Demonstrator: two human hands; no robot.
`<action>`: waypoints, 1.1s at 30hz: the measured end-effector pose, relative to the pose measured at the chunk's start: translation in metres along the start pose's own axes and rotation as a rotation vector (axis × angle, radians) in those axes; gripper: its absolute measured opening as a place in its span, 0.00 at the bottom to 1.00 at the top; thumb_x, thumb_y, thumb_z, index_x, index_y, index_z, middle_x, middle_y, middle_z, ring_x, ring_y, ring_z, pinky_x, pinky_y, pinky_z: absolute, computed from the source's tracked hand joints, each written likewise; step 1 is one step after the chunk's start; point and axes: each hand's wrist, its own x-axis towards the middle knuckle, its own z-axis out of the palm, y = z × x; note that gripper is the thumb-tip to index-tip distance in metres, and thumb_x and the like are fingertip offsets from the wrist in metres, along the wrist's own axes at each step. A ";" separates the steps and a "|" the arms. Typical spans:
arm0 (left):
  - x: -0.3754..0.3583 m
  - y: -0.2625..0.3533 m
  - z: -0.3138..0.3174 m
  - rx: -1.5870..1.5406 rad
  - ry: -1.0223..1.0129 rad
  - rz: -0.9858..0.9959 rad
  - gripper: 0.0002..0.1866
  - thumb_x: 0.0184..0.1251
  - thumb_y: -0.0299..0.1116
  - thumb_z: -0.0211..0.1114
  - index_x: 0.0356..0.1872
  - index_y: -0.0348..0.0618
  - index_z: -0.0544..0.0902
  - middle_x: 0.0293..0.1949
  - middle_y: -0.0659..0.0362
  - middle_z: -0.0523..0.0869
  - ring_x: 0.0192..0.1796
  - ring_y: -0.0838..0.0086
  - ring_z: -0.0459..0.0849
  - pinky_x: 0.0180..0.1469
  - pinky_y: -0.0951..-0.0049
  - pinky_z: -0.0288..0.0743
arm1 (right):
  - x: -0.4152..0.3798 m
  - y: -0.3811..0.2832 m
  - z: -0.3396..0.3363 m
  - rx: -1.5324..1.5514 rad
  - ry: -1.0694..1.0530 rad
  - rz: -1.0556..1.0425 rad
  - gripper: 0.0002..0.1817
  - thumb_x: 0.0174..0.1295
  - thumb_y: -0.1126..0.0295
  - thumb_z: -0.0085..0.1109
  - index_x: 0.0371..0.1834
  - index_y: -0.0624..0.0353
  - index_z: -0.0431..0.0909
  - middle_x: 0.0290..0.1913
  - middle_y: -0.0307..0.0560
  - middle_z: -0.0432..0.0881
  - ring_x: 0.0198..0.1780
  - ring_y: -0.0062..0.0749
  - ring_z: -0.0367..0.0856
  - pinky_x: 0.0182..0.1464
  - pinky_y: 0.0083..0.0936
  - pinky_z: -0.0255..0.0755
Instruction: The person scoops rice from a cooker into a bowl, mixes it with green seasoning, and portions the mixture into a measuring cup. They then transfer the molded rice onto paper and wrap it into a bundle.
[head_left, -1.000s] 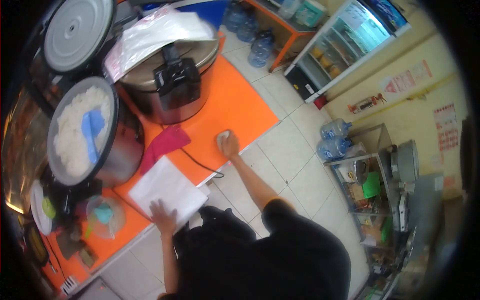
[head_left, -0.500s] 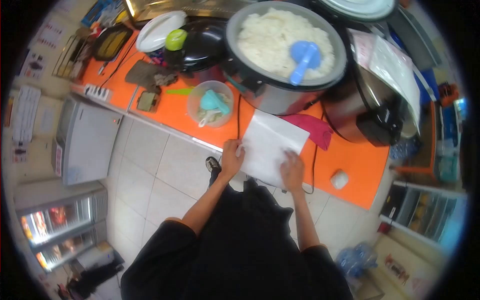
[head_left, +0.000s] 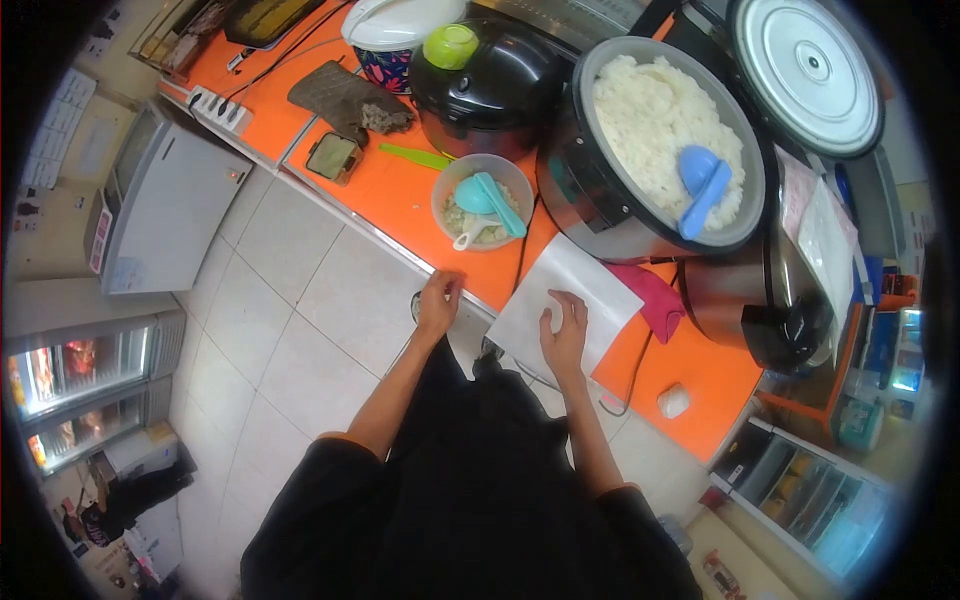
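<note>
A white sheet of paper point(head_left: 592, 282) lies on the orange counter and overhangs its front edge. My right hand point(head_left: 565, 335) is over the paper with thumb and fingers apart, holding nothing. Left of the sheet, my left hand point(head_left: 438, 302) is at the counter's front edge, its fingers curled together with nothing visible in them. Behind the paper stands a large open rice cooker point(head_left: 610, 200) full of white rice point(head_left: 660, 130), a blue scoop point(head_left: 704, 190) resting on top. A plastic tub point(head_left: 445, 208) nearby contains a turquoise scoop point(head_left: 490, 205) and a white spoon point(head_left: 470, 236).
A magenta cloth point(head_left: 655, 300) lies beside the paper. Further right are a second cooker point(head_left: 735, 305) and a small white object point(head_left: 673, 401). Toward the left are a black-lidded pot point(head_left: 490, 85), a grey-brown oven mitt point(head_left: 335, 97) and a power strip point(head_left: 220, 108). A cable runs along the counter.
My left hand has left the paper and moved left. My right hand has lifted with its fingers spreading. The view has turned, shifting the counter and cookers.
</note>
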 end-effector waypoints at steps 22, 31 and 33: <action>0.131 0.075 -0.080 -0.900 -0.586 -0.627 0.18 0.71 0.40 0.59 0.52 0.35 0.78 0.40 0.54 0.83 0.42 0.76 0.82 0.43 0.76 0.76 | 0.104 -0.177 0.056 -0.104 -0.070 0.299 0.18 0.66 0.62 0.54 0.48 0.67 0.72 0.49 0.64 0.75 0.49 0.61 0.77 0.49 0.46 0.72; 0.122 0.054 -0.158 -0.717 -0.532 -0.461 0.16 0.74 0.42 0.54 0.45 0.37 0.75 0.32 0.58 0.79 0.31 0.74 0.78 0.33 0.72 0.73 | 0.121 -0.143 0.089 -0.605 -0.092 0.254 0.21 0.60 0.54 0.56 0.37 0.65 0.83 0.49 0.58 0.76 0.49 0.46 0.75 0.49 0.39 0.69; 0.129 0.026 -0.151 -0.400 -0.370 -0.325 0.13 0.72 0.41 0.59 0.40 0.41 0.73 0.27 0.64 0.72 0.28 0.80 0.74 0.28 0.76 0.70 | 0.130 -0.125 0.108 -0.778 -0.116 0.145 0.21 0.59 0.55 0.56 0.33 0.65 0.84 0.44 0.57 0.77 0.49 0.46 0.75 0.47 0.39 0.71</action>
